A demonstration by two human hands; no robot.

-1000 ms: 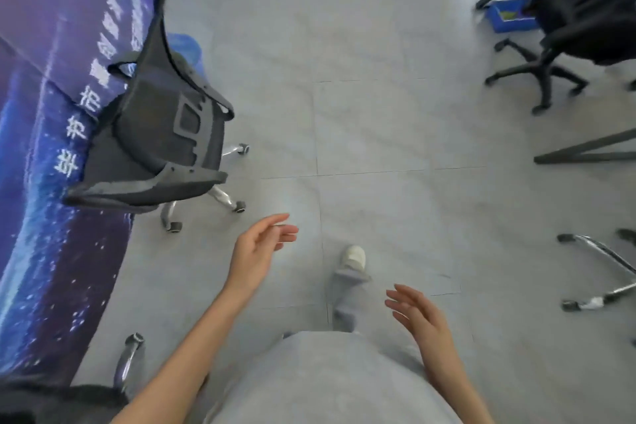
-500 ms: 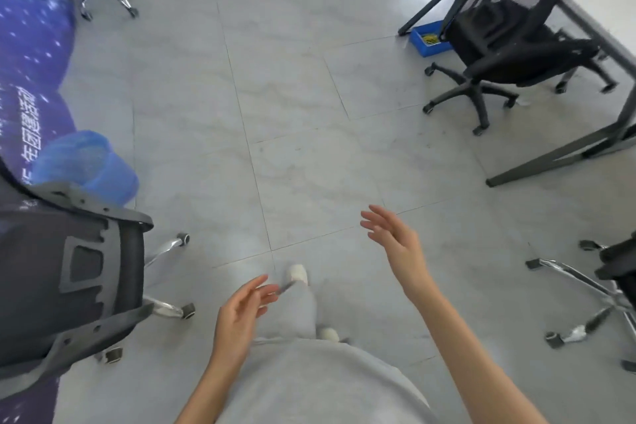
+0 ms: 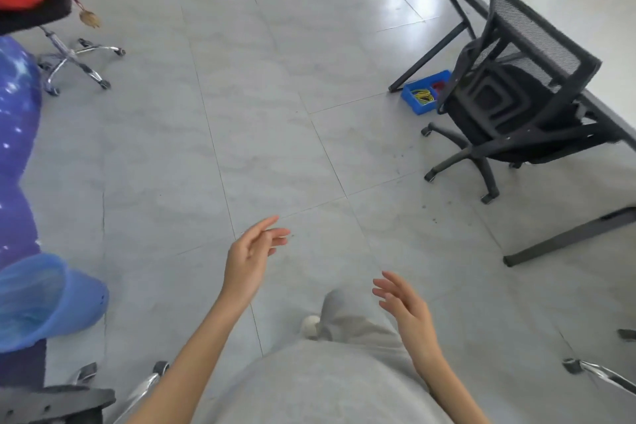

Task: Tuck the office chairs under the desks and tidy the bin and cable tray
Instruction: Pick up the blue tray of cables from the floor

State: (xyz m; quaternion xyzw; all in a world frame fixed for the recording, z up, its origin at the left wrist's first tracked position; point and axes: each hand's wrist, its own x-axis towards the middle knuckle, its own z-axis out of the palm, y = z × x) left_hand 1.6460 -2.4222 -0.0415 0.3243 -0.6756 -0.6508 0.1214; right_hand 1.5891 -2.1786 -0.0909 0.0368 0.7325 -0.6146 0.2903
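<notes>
A black mesh office chair stands at the right, partly under a white desk with black legs. A blue cable tray holding yellow cables lies on the floor just left of that chair. A blue bin lies on its side at the left edge. My left hand and my right hand hover over the bare floor, both open and empty, far from every object. A grey chair's edge shows at the bottom left.
Another chair with a chrome base and a red item on its seat stands at the top left. A blue starry banner runs along the left. Chrome chair legs poke in at the bottom right. Grey tiled floor fills the middle.
The view has swung right and forward: the grey chair slid out to the bottom left, the black chair and desk came closer. Both hands stay empty; the right one dropped lower.
</notes>
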